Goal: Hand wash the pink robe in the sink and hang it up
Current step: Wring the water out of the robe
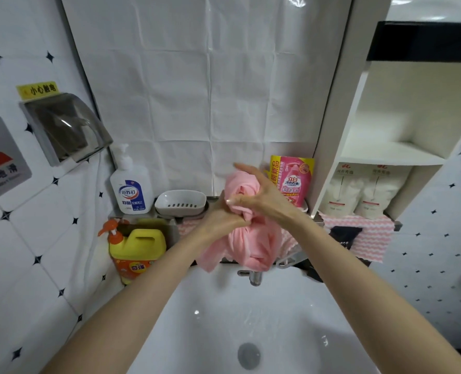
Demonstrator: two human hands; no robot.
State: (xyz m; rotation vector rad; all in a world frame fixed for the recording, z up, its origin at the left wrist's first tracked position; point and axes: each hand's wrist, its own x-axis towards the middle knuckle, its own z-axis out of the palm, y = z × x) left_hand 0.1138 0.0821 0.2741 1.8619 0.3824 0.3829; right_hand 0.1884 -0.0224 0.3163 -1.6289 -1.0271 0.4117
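The pink robe is bunched and twisted into a thick roll, held up above the back of the white sink. My left hand grips the roll at its middle from the left. My right hand wraps over the top of the roll, fingers partly spread across the cloth. The robe's lower end hangs down over the metal tap, hiding most of it. The sink's drain is in view, and the basin looks wet.
A white pump bottle, a soap dish and a pink refill pouch stand on the shelf behind the sink. A yellow detergent jug sits at the left. A white cabinet with pouches is at the right, above a pink-striped cloth.
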